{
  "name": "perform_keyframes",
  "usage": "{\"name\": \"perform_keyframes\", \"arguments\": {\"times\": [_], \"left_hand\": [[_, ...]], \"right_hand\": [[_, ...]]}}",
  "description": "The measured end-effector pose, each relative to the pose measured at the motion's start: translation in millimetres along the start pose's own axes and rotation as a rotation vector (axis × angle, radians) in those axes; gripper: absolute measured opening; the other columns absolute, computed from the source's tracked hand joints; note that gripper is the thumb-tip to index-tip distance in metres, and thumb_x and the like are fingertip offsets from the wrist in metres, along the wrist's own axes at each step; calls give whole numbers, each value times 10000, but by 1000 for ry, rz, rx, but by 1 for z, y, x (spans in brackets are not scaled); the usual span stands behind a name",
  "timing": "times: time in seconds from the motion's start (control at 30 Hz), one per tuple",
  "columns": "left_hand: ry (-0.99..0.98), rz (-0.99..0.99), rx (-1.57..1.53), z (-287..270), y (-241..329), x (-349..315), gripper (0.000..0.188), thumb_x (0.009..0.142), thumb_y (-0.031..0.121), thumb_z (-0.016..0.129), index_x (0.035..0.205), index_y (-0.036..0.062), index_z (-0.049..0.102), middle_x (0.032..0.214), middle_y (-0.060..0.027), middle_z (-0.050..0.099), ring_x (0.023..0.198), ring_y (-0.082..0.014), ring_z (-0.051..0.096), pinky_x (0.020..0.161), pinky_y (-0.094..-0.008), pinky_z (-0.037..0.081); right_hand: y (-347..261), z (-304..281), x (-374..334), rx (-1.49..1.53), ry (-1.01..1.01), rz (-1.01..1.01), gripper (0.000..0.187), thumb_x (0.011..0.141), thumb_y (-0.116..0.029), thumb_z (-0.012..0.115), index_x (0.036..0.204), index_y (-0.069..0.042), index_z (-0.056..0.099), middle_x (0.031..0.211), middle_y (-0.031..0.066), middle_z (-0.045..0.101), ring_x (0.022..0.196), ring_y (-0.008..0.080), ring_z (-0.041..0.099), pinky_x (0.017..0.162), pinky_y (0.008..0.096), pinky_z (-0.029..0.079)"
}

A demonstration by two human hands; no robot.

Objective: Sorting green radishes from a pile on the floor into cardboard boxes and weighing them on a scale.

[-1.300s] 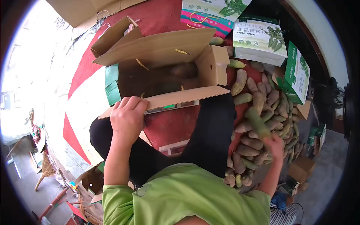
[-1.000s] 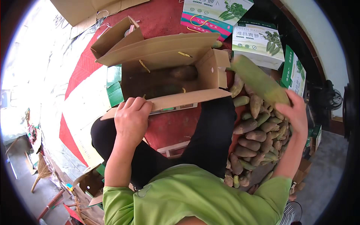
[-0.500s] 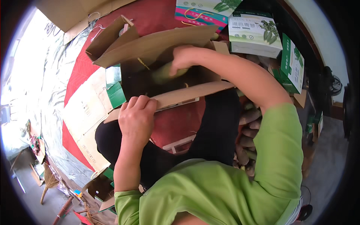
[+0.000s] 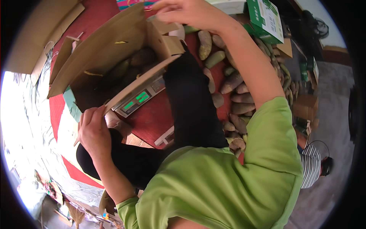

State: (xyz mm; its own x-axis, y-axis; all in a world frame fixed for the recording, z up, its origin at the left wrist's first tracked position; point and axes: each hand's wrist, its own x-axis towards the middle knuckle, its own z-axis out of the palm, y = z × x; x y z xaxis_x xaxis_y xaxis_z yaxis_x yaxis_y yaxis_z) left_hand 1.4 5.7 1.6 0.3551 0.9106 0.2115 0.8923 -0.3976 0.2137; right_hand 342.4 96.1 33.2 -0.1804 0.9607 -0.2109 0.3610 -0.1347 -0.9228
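Note:
An open cardboard box (image 4: 110,38) stands over a digital scale (image 4: 156,86) with lit green displays. Inside the box lie several long radishes (image 4: 143,57), green and brownish, partly in shadow. At the near left corner, my left hand (image 4: 94,129) has its fingers closed over the edge of the near flap. My right hand (image 4: 173,11) is above the far right side of the box, fingers apart, and I see nothing in it. The top of the picture cuts off part of that hand.
Many loose radishes (image 4: 241,98) cover the red mat (image 4: 148,129) to my right. A green-and-white carton (image 4: 267,19) stands beyond them. Another person in a striped shirt (image 4: 310,164) shows at the right. A broom (image 4: 75,212) lies at the lower left.
My right hand has come up out of the box, leaving the radish it held inside. The view has shifted, so the box appears turned and farther left. My left hand stays on the flap.

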Motion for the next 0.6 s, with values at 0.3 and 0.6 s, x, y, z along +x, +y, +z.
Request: {"name": "perform_keyframes", "arguments": {"times": [0.3, 0.6], "left_hand": [[9, -17, -57, 6, 6, 4, 91, 814, 65, 631, 891, 58, 679, 856, -55, 632, 794, -241, 610, 696, -345, 481], [50, -12, -8, 11, 5, 7, 66, 809, 63, 654, 868, 53, 681, 831, -48, 649, 776, -216, 629, 693, -326, 487]], "right_hand": [[290, -36, -183, -280, 477, 288, 297, 775, -237, 647, 973, -16, 625, 864, 138, 635, 812, 280, 616, 737, 374, 479], [392, 51, -265, -481, 440, 903, 282, 766, -177, 672, 1037, -104, 644, 1038, 116, 642, 974, 338, 594, 818, 404, 487]]}}
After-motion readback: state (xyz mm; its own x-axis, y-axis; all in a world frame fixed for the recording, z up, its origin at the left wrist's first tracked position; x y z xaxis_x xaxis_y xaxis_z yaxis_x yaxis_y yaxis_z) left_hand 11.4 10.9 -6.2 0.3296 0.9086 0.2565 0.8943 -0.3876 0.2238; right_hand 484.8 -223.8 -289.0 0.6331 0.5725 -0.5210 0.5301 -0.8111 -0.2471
